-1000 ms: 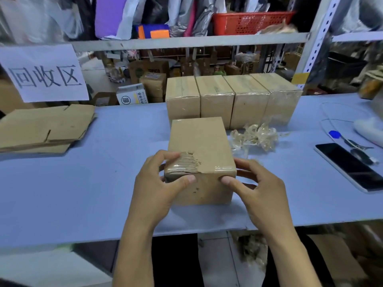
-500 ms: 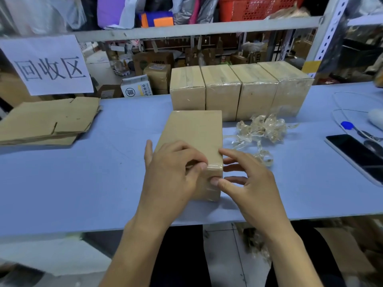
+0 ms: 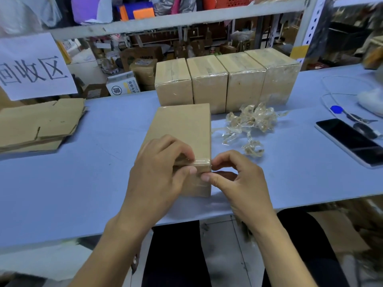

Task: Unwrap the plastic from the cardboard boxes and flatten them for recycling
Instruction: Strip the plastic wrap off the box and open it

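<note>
Both hands have closed in on the near right corner of the box (image 3: pixel 182 131) at the table's (image 3: pixel 62 193) near middle. The left hand (image 3: pixel 157 175) pinches the film there; right hand (image 3: pixel 234 181) picks at the edge, fingers curled. Peeling's about to start, I'd say.

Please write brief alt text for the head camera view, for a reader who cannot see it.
Two hands, left hand and right hand, pick at clear plastic wrap on the near corner of a brown cardboard box on a blue table. Behind stand four wrapped cardboard boxes; crumpled plastic wrap lies beside them.
</note>
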